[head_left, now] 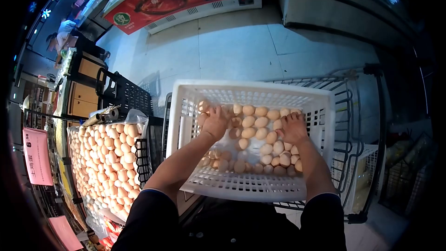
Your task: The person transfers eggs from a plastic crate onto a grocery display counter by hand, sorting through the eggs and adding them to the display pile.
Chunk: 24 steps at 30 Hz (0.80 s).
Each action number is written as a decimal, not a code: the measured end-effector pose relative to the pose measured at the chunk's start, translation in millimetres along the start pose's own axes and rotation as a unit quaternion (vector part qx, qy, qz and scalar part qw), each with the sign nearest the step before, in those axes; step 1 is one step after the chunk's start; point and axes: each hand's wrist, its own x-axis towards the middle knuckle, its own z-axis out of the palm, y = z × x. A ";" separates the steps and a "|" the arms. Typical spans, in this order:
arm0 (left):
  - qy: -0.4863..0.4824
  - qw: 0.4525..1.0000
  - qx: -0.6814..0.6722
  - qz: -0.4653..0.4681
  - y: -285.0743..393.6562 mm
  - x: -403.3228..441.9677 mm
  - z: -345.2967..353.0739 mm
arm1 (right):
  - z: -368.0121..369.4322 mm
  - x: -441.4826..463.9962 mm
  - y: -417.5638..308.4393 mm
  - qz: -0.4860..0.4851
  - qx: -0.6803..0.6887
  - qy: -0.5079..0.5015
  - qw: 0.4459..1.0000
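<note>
- Dozens of eggs (pixel 261 122) lie inside a white crate (pixel 251 85) with slotted walls, set in front of the person at a wire cart (pixel 349 135).
- The left hand (pixel 216 122) reaches down to the crate's far left part, fingers bent among eggs there; its grip is partly hidden, so I cannot tell whether it grasps one.
- The right hand (pixel 292 129) is over the right side, fingers spread and bent on the eggs; whether its grip closes around any of them, I cannot tell.
- Eggs in the crate look partly arranged, by my judgement: loose rows line the far side and middle, and more cluster at the near right.
- What seems unfinished is the cover: whitish gaps show between eggs around the middle and toward the left, and the layer looks uneven, nowhere near the rim.
- Left of the crate, a large heap of eggs (pixel 107 158) fills a display beside a pink sign (pixel 38 155), with neither hand on it.
</note>
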 end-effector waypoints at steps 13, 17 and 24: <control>-0.157 0.039 -0.987 0.018 6.2 -81.7 -70.2 | -62.1 25.7 -53.0 0.418 0.251 -0.227 0.843; -0.152 -0.003 -0.985 0.080 5.6 -97.5 -74.4 | -76.9 29.6 -54.5 0.402 0.275 -0.265 0.832; -0.058 0.074 -0.994 0.052 -14.8 -137.0 -80.9 | 15.9 33.5 -22.9 0.457 0.440 -0.092 0.767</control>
